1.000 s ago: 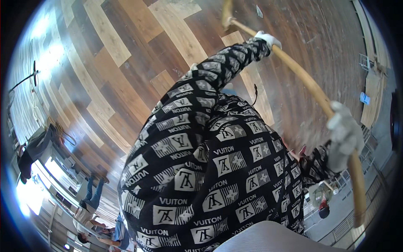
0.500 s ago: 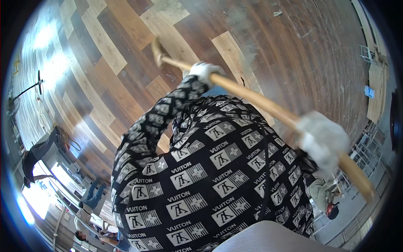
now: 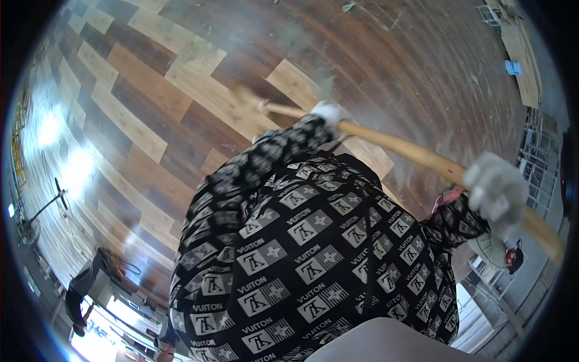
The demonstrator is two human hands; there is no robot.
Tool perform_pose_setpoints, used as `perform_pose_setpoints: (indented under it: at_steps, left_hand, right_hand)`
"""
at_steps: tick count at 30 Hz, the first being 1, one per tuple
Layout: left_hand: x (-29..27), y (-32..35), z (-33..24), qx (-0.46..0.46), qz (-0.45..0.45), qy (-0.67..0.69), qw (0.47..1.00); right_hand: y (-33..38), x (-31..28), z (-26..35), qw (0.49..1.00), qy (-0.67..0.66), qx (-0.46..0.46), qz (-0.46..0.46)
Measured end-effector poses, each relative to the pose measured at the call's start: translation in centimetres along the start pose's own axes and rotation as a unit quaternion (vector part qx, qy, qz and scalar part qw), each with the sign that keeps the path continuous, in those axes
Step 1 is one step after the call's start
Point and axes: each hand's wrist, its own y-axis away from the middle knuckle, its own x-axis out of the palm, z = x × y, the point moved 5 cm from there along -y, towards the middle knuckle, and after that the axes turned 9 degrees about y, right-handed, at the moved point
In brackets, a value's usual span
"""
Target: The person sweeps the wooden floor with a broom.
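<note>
A long wooden-handled tool slants across my front from upper left to lower right. Its tan head is smeared by motion over the plank floor, so its exact kind is unclear. My left hand, in a white glove, wraps around the handle nearer the head. Farther up the shaft, toward the lower right, my right hand grips it in a pale glove. The handle's end sticks out past the right hand. Patterned black sleeves cover both arms, and my bent torso hides the floor below.
Light and dark wood planks make up the floor, with dusty brown patches and a small pale scrap. A blue container stands by boards at the right. One person is at lower left, another at lower right.
Both hands and the tool have shifted to the right in the picture, and the surroundings have swung round. Both hands keep hold of the handle.
</note>
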Motion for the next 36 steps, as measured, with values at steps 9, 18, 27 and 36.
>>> perform_pose_setpoints:
  at_steps: [9, 18, 27, 36]
  left_hand:
    - [-7.0, -4.8, 5.1, 0.111, -0.191, 0.033, 0.975]
    - [-9.4, 7.9, 1.3, 0.003, -0.235, 0.020, 0.972]
    - [-5.5, 25.9, 19.6, -0.360, -0.264, -0.097, 0.889]
    - [-9.0, 11.2, 16.0, -0.245, -0.197, -0.031, 0.949]
  right_hand:
    - [-5.4, 8.0, -0.2, 0.961, 0.181, -0.119, 0.170]
    - [-3.5, 1.5, 0.2, 0.954, -0.044, -0.243, 0.172]
    - [-8.9, 17.9, -15.6, 0.971, -0.187, 0.054, 0.137]
    - [-2.9, 7.0, -13.7, 0.969, -0.016, 0.181, -0.168]
